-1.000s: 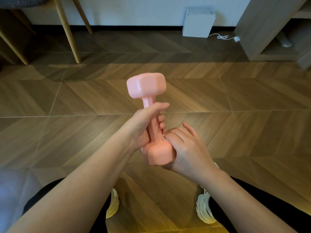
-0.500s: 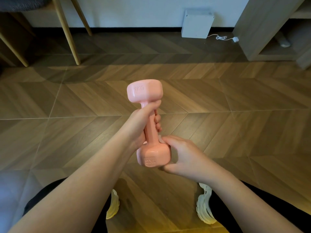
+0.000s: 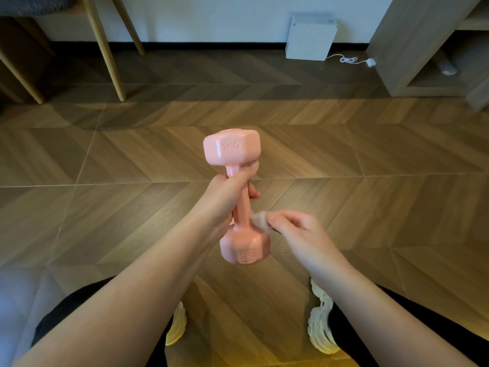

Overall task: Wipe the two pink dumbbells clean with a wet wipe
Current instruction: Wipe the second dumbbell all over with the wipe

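Observation:
A pink dumbbell [image 3: 232,148] marked 1KG stands almost upright in mid-air above the floor. My left hand [image 3: 227,192] is closed around its handle just under the upper head. Its lower head [image 3: 244,250] looks shiny. My right hand [image 3: 296,231] is to the right of the handle, pinching a small crumpled wet wipe [image 3: 260,221] against the lower part of the handle. Only one dumbbell is in view.
The floor is wood-pattern herringbone [image 3: 370,181]. Wooden chair legs [image 3: 105,49] stand at the back left, a white box [image 3: 311,37] with a cable leans on the wall, and a wooden shelf unit [image 3: 412,46] is at the back right. My shoes [image 3: 321,327] are below.
My right hand has come off the lower head and moved right and up, with the wipe now at the handle. The dumbbell has dropped slightly and turned, showing the 1KG marks.

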{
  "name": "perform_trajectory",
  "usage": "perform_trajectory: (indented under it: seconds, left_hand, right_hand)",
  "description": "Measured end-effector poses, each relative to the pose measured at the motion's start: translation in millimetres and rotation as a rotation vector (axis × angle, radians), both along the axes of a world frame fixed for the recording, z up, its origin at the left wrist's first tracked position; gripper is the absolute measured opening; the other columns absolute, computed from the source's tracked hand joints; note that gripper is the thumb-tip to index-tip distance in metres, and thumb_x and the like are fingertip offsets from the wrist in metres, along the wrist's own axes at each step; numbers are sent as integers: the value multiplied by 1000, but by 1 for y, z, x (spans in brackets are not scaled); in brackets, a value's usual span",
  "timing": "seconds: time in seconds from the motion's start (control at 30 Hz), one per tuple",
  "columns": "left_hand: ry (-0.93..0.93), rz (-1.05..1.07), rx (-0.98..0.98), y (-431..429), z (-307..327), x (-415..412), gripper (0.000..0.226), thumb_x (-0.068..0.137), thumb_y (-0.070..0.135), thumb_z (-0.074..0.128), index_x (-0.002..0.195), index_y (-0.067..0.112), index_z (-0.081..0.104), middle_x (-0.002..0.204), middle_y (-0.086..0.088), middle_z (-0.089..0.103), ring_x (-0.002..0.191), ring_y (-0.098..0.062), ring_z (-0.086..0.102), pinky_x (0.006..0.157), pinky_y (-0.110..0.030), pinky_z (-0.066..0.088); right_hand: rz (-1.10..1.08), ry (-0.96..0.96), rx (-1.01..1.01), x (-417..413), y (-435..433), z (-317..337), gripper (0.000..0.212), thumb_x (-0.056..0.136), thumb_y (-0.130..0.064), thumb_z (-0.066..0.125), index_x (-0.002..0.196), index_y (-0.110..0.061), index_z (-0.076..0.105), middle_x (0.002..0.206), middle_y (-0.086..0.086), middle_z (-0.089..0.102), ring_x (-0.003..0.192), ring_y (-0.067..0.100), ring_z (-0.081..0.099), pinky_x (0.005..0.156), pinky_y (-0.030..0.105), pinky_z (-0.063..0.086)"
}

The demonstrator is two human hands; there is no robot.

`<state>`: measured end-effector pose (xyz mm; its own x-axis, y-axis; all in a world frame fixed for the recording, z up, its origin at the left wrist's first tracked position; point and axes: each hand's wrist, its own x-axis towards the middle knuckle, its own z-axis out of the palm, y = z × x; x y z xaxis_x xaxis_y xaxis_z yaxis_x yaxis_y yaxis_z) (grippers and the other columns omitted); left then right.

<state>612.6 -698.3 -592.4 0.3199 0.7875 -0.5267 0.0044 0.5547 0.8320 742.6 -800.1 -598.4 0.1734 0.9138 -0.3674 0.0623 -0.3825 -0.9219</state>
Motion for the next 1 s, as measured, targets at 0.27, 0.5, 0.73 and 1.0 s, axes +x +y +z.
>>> perform_trajectory:
  seconds: [0.27,0.5,0.73,1.0]
  left_hand:
    - [0,-9,-2,-4,-7,4,30,94,42,63,84,15,57,69,-2,59,74,-13,68,67,-29,47]
    - [-5,-25,-129,-18,-9,16,48,91,35,69,120,1,52,80,-7,61,66,-17,67,50,-27,53]
    - [148,-237,62,-9,-2,0,61,90,65,53,120,13,65,114,-1,69,104,-11,64,78,-25,46]
    - [-210,-363,-312,-38,-8,-14,72,76,67,66,134,26,55,127,-18,64,111,-32,67,90,-50,57]
  right_hand:
    - [36,106,-171,0,8,-6,12,79,-16,82,86,-20,73,81,-5,74,72,3,67,60,10,49]
    - [25,28,-283,-21,10,-13,31,70,-22,90,96,-16,74,95,7,76,90,19,72,81,33,55]
    - [-118,88,-243,-11,8,-9,18,71,-25,88,83,-21,76,74,-8,77,65,1,70,56,16,48]
    - [-283,343,-57,12,22,6,12,78,-15,82,89,-15,77,84,1,78,73,5,73,60,14,51]
